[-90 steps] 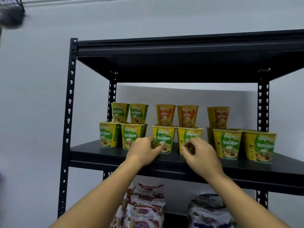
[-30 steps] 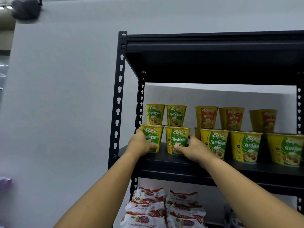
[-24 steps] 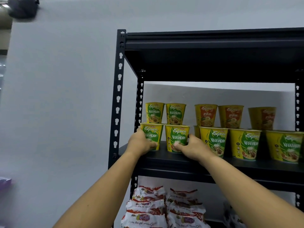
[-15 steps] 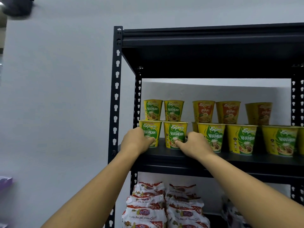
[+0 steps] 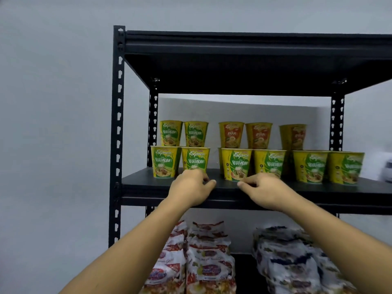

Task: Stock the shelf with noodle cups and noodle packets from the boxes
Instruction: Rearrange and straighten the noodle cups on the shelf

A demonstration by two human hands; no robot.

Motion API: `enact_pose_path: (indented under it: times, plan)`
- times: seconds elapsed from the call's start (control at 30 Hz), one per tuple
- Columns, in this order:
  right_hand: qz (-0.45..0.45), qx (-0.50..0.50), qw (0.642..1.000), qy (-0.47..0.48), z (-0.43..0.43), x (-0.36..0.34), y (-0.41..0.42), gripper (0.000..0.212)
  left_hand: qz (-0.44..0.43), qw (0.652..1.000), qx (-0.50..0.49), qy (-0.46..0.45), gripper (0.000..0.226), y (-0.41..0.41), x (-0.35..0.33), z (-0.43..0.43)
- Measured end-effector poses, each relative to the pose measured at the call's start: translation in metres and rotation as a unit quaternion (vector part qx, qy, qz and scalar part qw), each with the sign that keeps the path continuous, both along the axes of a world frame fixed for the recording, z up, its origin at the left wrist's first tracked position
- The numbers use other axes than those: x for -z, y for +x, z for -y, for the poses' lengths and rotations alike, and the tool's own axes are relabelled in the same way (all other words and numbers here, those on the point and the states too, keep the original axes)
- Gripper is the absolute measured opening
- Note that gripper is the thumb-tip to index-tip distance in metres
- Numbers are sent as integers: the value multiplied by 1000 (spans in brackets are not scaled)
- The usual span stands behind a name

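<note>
Just beyond the left hand (image 5: 191,188) and right hand (image 5: 268,193) stand noodle cups (image 5: 236,164).

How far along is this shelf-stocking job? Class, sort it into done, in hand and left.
Done: Vegetarian cups line the front of the middle shelf, Ayam cups sit higher behind, noodle packets lie below. In hand: nothing; left hand and right hand are loosely curled at the shelf edge. Left: a gap in the front row; no boxes show, so remaining stock is unknown.
</note>
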State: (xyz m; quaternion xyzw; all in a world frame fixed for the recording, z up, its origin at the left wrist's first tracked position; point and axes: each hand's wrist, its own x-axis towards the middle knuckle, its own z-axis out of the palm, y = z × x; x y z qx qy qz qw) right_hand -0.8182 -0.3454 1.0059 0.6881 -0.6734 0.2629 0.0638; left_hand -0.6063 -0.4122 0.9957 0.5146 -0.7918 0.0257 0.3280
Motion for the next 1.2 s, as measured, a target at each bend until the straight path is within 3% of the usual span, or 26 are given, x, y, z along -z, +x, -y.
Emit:
enact_pose_path:
  times: [0.17,0.63,1.2]
  plan:
    - [-7,13,1000,4,-15,8,-50,43,6,1000,15,10,41,-48,2,-14]
    - [-100,35,994,11,-28,15,-150,59,69,998,-9,-3,46,-160,9,-44]
    - [-89,9,996,-18,-21,27,-163,53,78,996,-15,-44,45,-176,23,-41]
